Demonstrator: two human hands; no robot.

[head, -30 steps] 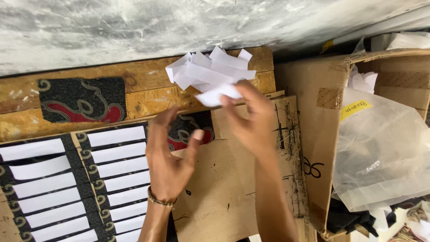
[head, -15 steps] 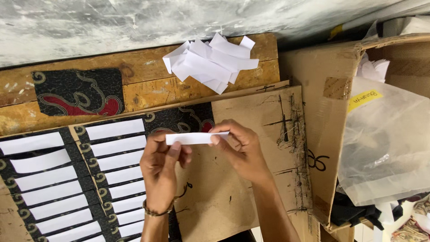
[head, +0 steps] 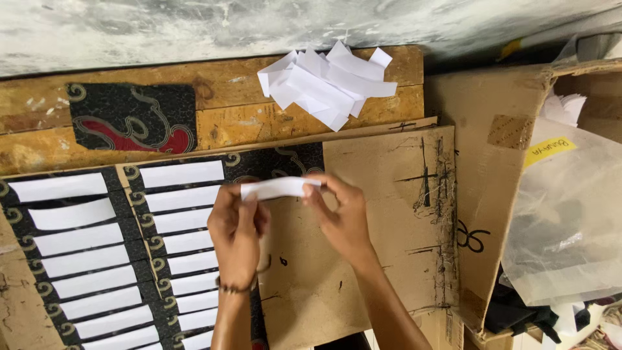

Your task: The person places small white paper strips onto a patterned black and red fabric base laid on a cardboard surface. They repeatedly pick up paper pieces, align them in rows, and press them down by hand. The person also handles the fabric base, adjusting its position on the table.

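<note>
1. The left hand (head: 236,236) and the right hand (head: 340,217) are now pinching one white paper strip (head: 280,188) by its ends, stretched level between them; a second ago the right hand was up at the loose pile of strips (head: 327,84) on the wooden board (head: 214,97).
2. The strip is hovering above the cardboard sheet (head: 376,246), just beside the rows of strips on black patterned cloth (head: 175,240).
3. Judging by this, one strip is being brought over to join those rows.
</note>
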